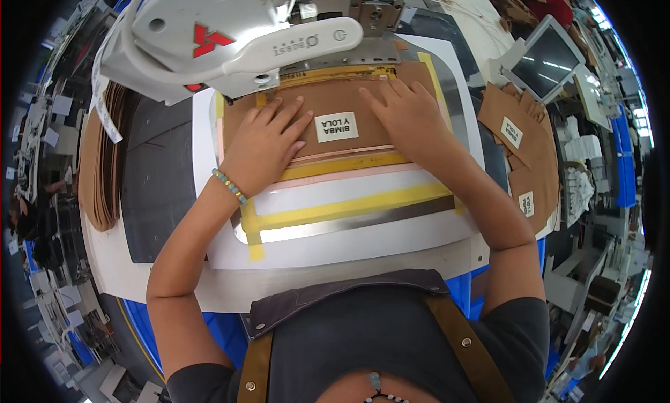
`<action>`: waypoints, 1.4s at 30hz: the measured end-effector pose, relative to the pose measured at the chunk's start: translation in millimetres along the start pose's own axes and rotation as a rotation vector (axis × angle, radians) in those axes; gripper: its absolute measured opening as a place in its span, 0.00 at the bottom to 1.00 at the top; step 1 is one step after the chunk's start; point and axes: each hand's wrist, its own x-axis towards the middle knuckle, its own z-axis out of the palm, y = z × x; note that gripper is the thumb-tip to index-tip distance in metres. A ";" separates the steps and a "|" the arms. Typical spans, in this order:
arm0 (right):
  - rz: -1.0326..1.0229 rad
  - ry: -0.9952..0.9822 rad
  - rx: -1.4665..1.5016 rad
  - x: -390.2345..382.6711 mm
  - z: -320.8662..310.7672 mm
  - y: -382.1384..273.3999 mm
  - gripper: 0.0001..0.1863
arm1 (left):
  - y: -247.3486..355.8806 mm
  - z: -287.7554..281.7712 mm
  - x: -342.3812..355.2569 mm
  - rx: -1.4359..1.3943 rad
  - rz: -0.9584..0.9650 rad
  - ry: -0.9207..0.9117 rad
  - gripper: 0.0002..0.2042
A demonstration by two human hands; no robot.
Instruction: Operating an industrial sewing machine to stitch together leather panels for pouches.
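Observation:
Both palms rest flat on a brown fabric panel (328,143) that bears a white printed label (336,127). My left hand (265,138), with a beaded bracelet at the wrist, lies left of the label, fingers spread and pointing away from me. On the label's right side my right hand (410,118) also has its fingers stretched out toward the far edge. Beneath the panel is a flat template (335,167) edged with yellow tape and pink strips. A white sewing machine head (230,40) overhangs the panel's far edge.
Brown panels with white labels (534,141) are piled at the right, below a tilted screen (544,57). A stack of brown pieces (101,173) stands at the left. A white sheet (349,246) and a metal strip (300,232) lie on the near side of the template.

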 end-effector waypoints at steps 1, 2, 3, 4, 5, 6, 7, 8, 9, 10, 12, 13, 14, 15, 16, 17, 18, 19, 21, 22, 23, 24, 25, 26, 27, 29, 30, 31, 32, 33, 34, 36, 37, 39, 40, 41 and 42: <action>0.015 -0.006 -0.001 -0.4 0.0 1.1 0.29 | -0.4 1.2 1.2 0.007 -0.015 -0.002 0.27; 0.001 0.003 0.003 0.6 -1.2 0.5 0.29 | -0.3 2.2 2.4 0.012 0.000 0.006 0.27; 0.015 -0.028 0.017 2.1 -3.4 -0.3 0.29 | -0.5 2.1 2.4 0.018 0.014 0.013 0.27; 0.034 -0.064 0.030 2.6 -4.6 -0.3 0.30 | 0.2 2.2 3.1 0.016 0.019 0.017 0.27; 0.024 -0.059 0.031 4.0 -4.2 -0.6 0.30 | 0.4 1.3 3.2 0.020 0.009 0.016 0.27; 0.024 -0.054 0.032 5.4 -2.9 -1.2 0.31 | 0.6 0.1 3.3 0.025 0.007 0.013 0.26; 0.024 -0.050 0.033 6.6 -1.8 -1.8 0.32 | 0.5 -0.9 3.2 0.031 0.006 0.010 0.26; 0.017 -0.046 0.033 7.4 -1.2 -2.6 0.32 | 0.2 -1.8 3.1 0.034 -0.002 0.011 0.26; 0.020 -0.053 0.017 7.5 -0.8 -3.3 0.32 | 0.0 -2.6 3.3 0.025 -0.004 0.000 0.26; 0.026 -0.063 0.001 7.5 -0.3 -4.0 0.32 | -0.3 -3.1 3.2 0.014 -0.003 -0.012 0.26; 0.022 -0.054 0.007 7.8 1.2 -5.5 0.32 | -0.2 -2.5 2.9 0.005 -0.008 -0.003 0.26; 0.022 -0.048 0.014 8.1 1.4 -5.9 0.32 | -0.2 -1.6 3.3 -0.006 -0.009 0.004 0.25; 0.023 -0.050 0.009 9.1 1.1 -6.2 0.32 | -0.5 -0.7 2.5 -0.008 -0.007 0.009 0.25; 0.017 -0.047 0.033 10.8 0.8 -6.9 0.31 | -1.3 0.3 0.4 0.000 -0.015 0.015 0.25; 0.012 -0.046 0.056 11.5 -0.6 -7.2 0.30 | -1.5 0.8 -0.9 0.005 -0.023 0.022 0.25; 0.015 -0.052 0.050 12.7 -1.9 -7.6 0.30 | -3.1 1.3 -2.1 -0.001 -0.019 0.027 0.25; 0.014 -0.058 0.067 14.7 -3.0 -8.4 0.30 | -5.2 1.6 -3.7 0.005 -0.019 0.045 0.25; 0.014 -0.065 0.087 16.1 -3.4 -9.5 0.30 | -5.7 1.7 -4.7 0.011 -0.020 0.060 0.25; 0.009 -0.064 0.091 18.6 -1.5 -11.0 0.30 | -5.0 -0.5 -5.3 0.022 -0.034 0.047 0.25; -0.001 -0.053 0.098 20.6 -0.5 -11.9 0.29 | -5.4 -2.0 -5.4 0.043 -0.052 0.032 0.25; -0.002 -0.051 0.097 22.0 -0.4 -12.9 0.29 | -5.1 -1.2 -5.2 0.044 -0.054 0.033 0.25; -0.003 -0.056 0.085 23.4 -0.4 -14.0 0.29 | -4.6 0.3 -5.2 0.061 -0.067 0.037 0.25; -0.006 -0.058 0.076 25.7 -0.1 -15.5 0.29 | -4.6 0.5 -6.0 0.080 -0.082 0.038 0.25; -0.011 -0.053 0.078 27.3 0.9 -16.8 0.29 | -3.3 0.2 -6.1 0.085 -0.087 0.037 0.25; -0.021 -0.037 0.065 28.8 2.2 -18.1 0.28 | -0.4 -0.3 -5.0 0.069 -0.127 0.025 0.24; -0.042 -0.017 0.052 31.9 2.8 -21.2 0.28 | 4.5 -2.4 -1.8 0.056 -0.178 0.013 0.24; -0.046 -0.013 0.062 33.9 2.1 -23.3 0.28 | 4.8 -4.0 0.9 -0.037 -0.150 -0.007 0.23; -0.049 -0.007 0.071 36.4 0.7 -25.6 0.27 | 5.0 -6.4 2.5 -0.129 -0.122 -0.025 0.23; -0.056 -0.001 0.071 38.3 -0.8 -28.1 0.27 | 6.9 -4.4 2.2 -0.123 -0.130 -0.023 0.23; -0.069 0.000 0.087 39.8 -2.0 -30.5 0.26 | 9.2 1.1 1.3 -0.192 -0.068 0.029 0.23; -0.078 -0.003 0.100 40.4 -2.6 -31.2 0.26 | 12.2 2.0 3.0 -0.262 -0.002 0.081 0.23; -0.110 0.062 0.091 40.7 1.1 -30.2 0.25 | 16.3 2.3 6.5 -0.306 0.003 0.083 0.24; -0.137 0.123 0.085 41.4 1.7 -30.3 0.23 | 17.1 1.5 7.2 -0.354 0.011 0.081 0.24; -0.147 0.100 0.111 43.0 -0.2 -31.3 0.24 | 16.1 0.9 7.3 -0.352 0.004 0.087 0.24; -0.153 0.074 0.136 43.6 -1.1 -31.4 0.24 | 15.6 0.9 7.3 -0.351 0.001 0.093 0.24; -0.155 0.075 0.136 44.5 0.3 -31.9 0.24 | 15.2 0.9 6.8 -0.350 -0.001 0.094 0.24; -0.167 0.129 0.153 45.7 3.4 -32.8 0.23 | 14.6 1.0 6.2 -0.340 -0.013 0.085 0.24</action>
